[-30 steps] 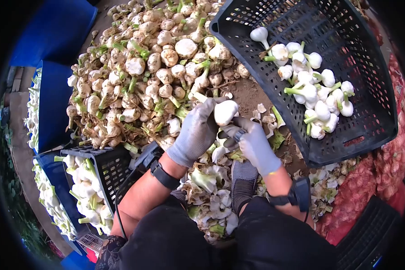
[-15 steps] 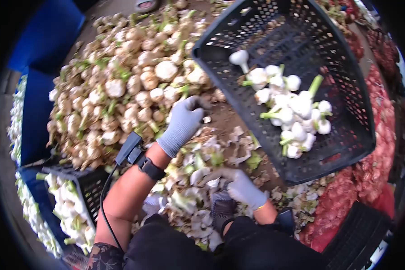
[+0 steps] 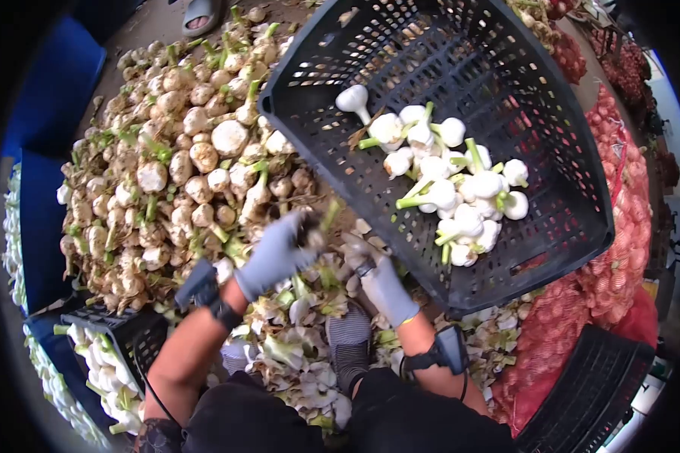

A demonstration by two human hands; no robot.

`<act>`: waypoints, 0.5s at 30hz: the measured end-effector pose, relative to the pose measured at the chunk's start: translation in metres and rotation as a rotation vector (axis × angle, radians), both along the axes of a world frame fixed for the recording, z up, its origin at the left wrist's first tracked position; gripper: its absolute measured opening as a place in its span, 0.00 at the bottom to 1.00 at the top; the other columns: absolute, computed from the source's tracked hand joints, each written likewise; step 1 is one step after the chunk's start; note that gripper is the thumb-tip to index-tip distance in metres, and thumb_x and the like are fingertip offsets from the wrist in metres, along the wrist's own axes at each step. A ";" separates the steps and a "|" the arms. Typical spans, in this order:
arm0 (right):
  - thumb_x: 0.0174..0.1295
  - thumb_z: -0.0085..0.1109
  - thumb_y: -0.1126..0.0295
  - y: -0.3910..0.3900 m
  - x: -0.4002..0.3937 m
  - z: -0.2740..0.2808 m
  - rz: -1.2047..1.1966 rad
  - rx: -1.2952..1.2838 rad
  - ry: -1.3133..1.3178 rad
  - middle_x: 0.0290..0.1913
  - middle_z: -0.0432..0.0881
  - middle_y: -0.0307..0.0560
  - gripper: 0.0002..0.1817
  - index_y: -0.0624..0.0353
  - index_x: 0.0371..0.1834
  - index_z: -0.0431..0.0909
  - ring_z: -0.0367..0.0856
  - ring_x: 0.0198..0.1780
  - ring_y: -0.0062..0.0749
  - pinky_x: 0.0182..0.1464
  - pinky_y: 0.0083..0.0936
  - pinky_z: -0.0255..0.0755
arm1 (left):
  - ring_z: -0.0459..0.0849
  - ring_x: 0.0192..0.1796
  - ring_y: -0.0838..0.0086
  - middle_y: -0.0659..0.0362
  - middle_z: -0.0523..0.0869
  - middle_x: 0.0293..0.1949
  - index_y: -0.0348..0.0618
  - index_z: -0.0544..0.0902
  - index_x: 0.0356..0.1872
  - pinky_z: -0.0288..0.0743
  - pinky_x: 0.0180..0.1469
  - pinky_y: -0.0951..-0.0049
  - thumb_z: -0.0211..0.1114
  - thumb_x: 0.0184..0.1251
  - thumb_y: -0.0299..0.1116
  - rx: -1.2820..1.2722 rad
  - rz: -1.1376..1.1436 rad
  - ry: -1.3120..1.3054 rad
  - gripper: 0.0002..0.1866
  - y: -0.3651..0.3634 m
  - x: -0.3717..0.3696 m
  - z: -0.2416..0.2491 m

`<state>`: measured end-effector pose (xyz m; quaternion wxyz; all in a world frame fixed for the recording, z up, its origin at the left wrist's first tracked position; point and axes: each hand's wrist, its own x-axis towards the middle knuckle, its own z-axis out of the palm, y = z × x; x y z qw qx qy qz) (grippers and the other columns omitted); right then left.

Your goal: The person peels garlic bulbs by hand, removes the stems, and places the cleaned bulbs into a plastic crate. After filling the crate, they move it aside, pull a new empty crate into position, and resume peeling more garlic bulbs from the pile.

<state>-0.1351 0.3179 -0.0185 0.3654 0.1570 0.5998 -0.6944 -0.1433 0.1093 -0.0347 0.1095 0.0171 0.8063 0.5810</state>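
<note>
My left hand (image 3: 276, 257), in a grey glove, is closed round a brownish garlic bulb (image 3: 312, 235) with a green stem, slightly blurred. Close to its right, my gloved right hand (image 3: 385, 287) has its fingers bent together near the bulb; a small dark item (image 3: 365, 267) shows at them, too unclear to name. Beyond both hands spreads a heap of untrimmed garlic (image 3: 181, 162). A black crate (image 3: 446, 298) at the upper right holds clean white garlic bulbs (image 3: 468, 185). Peeled skins (image 3: 302, 385) cover the ground below the hands.
Red net sacks of garlic (image 3: 619, 226) lie along the right, beside another black crate (image 3: 589, 392). At the lower left is a crate of white garlic (image 3: 106, 370), near blue panels (image 3: 45, 234). A person's sandalled foot (image 3: 199, 16) shows at the top.
My left hand has moved down and taken hold of a bulb. My right hand has risen beside it. The view has shifted, so the heap and large crate appear farther left.
</note>
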 end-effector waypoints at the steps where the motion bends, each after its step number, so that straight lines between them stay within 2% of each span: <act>1: 0.70 0.56 0.63 -0.003 0.004 -0.008 0.019 -0.047 -0.039 0.27 0.80 0.36 0.16 0.58 0.56 0.77 0.71 0.18 0.15 0.22 0.15 0.67 | 0.84 0.44 0.72 0.53 0.85 0.42 0.36 0.77 0.56 0.78 0.49 0.73 0.73 0.58 0.33 0.026 -0.068 -0.035 0.25 -0.002 0.021 0.008; 2: 0.70 0.56 0.63 -0.005 0.007 -0.015 0.030 -0.061 -0.043 0.27 0.80 0.36 0.16 0.58 0.56 0.77 0.71 0.18 0.15 0.22 0.15 0.67 | 0.83 0.48 0.62 0.51 0.84 0.47 0.37 0.77 0.57 0.76 0.54 0.68 0.76 0.54 0.36 -0.169 -0.192 0.068 0.29 0.001 0.034 0.017; 4: 0.70 0.56 0.59 -0.015 0.009 -0.010 0.182 0.075 0.061 0.22 0.78 0.35 0.16 0.59 0.53 0.78 0.70 0.16 0.14 0.19 0.14 0.65 | 0.81 0.51 0.56 0.50 0.83 0.49 0.39 0.78 0.56 0.74 0.56 0.64 0.77 0.52 0.39 -0.109 -0.079 0.036 0.31 0.003 0.053 0.036; 5: 0.70 0.55 0.62 -0.019 0.011 0.005 0.176 0.008 0.031 0.20 0.77 0.36 0.15 0.60 0.50 0.79 0.70 0.15 0.16 0.18 0.14 0.63 | 0.81 0.51 0.59 0.51 0.83 0.50 0.40 0.79 0.56 0.75 0.55 0.65 0.79 0.50 0.39 -0.139 -0.065 0.086 0.31 0.003 0.059 0.038; 9: 0.71 0.53 0.64 -0.034 0.024 0.030 0.163 -0.019 0.059 0.20 0.79 0.40 0.14 0.63 0.48 0.79 0.70 0.15 0.18 0.17 0.15 0.64 | 0.82 0.47 0.72 0.55 0.83 0.48 0.39 0.82 0.49 0.75 0.51 0.74 0.82 0.45 0.35 -0.039 0.111 -0.086 0.28 -0.001 0.081 0.048; 12: 0.70 0.49 0.68 -0.038 0.030 0.041 0.181 -0.042 0.052 0.23 0.79 0.41 0.11 0.65 0.39 0.77 0.72 0.16 0.18 0.19 0.14 0.65 | 0.80 0.52 0.74 0.59 0.82 0.52 0.35 0.77 0.58 0.75 0.55 0.74 0.76 0.54 0.26 0.227 0.143 -0.045 0.28 -0.006 0.089 0.044; 13: 0.70 0.49 0.68 -0.039 0.033 0.037 0.133 -0.085 0.028 0.23 0.79 0.42 0.11 0.65 0.37 0.76 0.72 0.17 0.19 0.19 0.15 0.66 | 0.80 0.53 0.76 0.59 0.81 0.54 0.34 0.74 0.60 0.75 0.57 0.74 0.71 0.57 0.19 0.478 0.209 -0.252 0.28 -0.008 0.091 0.048; 14: 0.70 0.49 0.68 -0.038 0.031 0.042 0.152 -0.050 0.017 0.23 0.79 0.43 0.11 0.64 0.36 0.76 0.72 0.17 0.19 0.20 0.15 0.67 | 0.82 0.50 0.76 0.58 0.81 0.53 0.34 0.73 0.61 0.77 0.54 0.74 0.69 0.59 0.19 0.653 0.257 -0.415 0.27 -0.011 0.090 0.052; 15: 0.69 0.50 0.69 -0.042 0.030 0.044 0.153 -0.001 0.016 0.22 0.78 0.42 0.10 0.65 0.34 0.76 0.72 0.17 0.20 0.20 0.16 0.67 | 0.82 0.46 0.78 0.59 0.82 0.50 0.34 0.74 0.60 0.78 0.50 0.76 0.70 0.60 0.22 0.750 0.296 -0.429 0.26 -0.014 0.091 0.047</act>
